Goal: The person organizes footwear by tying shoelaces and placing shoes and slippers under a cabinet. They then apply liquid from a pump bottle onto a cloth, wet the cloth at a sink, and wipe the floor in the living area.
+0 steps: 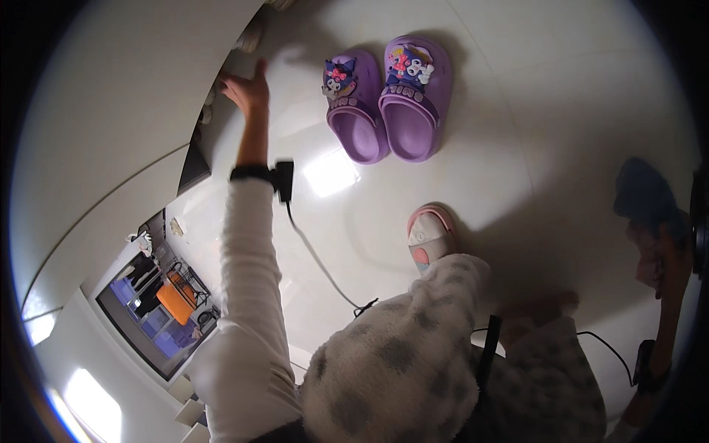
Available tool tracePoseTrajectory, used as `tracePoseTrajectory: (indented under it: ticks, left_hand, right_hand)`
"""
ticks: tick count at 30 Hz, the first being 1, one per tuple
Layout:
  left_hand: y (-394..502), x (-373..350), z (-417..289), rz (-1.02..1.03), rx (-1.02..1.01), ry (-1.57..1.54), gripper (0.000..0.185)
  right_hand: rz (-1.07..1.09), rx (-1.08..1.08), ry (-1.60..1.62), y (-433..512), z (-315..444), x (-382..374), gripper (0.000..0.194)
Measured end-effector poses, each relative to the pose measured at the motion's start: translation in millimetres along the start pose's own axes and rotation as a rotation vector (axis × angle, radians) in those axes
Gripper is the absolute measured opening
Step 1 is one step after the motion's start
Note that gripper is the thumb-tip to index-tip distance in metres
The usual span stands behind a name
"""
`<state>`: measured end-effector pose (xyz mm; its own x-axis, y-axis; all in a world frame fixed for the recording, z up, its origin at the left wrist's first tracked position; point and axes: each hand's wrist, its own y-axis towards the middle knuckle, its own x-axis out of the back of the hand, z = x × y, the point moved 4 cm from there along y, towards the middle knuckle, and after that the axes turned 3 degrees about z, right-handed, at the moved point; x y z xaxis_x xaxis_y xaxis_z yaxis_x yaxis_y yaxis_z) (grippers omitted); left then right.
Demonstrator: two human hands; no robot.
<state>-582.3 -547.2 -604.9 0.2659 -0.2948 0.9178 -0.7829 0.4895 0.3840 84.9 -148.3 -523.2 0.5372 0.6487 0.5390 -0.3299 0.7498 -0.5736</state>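
My left hand [247, 93] reaches beside the lower edge of a white cabinet [138, 72], thumb apart from the fingers; nothing shows in it. Close to it, a few pale shoes [206, 108] sit partly hidden in the dark gap under the cabinet. Right of this hand, a pair of purple clogs stands side by side on the floor: a left clog [363, 133] and a right clog [412, 130], both with cartoon charms and raised lettering. At the far right, in shadow, my right hand [653, 257] grips a blue cloth [645, 191].
Glossy pale tiles [498, 166] cover the floor. One foot wears a pink and white slipper [432, 235]; the other foot [565, 302] looks bare. A black cable [318, 260] runs from my left wrist. Beyond a doorway lies an orange item [177, 299].
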Motion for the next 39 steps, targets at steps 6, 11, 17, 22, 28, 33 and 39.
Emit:
tracePoseTrajectory:
  ticks: [6, 11, 17, 22, 28, 33, 39]
  left_hand:
    - [94, -81, 43, -0.035, 0.053, -0.010, 0.111]
    - [102, -98, 48, 0.099, 0.036, -0.063, 0.105]
    - [78, -63, 100, 0.116, 0.053, 0.053, 0.087]
    - [44, -25, 161, 0.211, 0.167, 0.169, 0.072]
    - [38, -29, 163, 0.209, 0.231, 0.300, 0.054]
    - [-55, 24, 38, 0.036, 0.157, -0.358, 0.022]
    - [-197, 72, -140, 0.519, 0.135, -0.590, 0.068]
  right_hand:
    - [0.039, -0.030, -0.097, 11, -16, -2, 0.037]
    - [-0.011, 0.084, -0.208, 22, -11, -7, 0.038]
    - [-0.064, 0.009, -0.314, 47, -35, 9, 0.045]
    - [-0.055, -0.049, -0.374, 54, -51, 7, 0.047]
    - [-0.083, 0.323, -0.377, 61, -25, -4, 0.045]
    - [-0.131, 0.351, -0.380, 53, -4, 2, 0.043]
    - [-0.043, 0.100, -0.225, 43, -6, -5, 0.038]
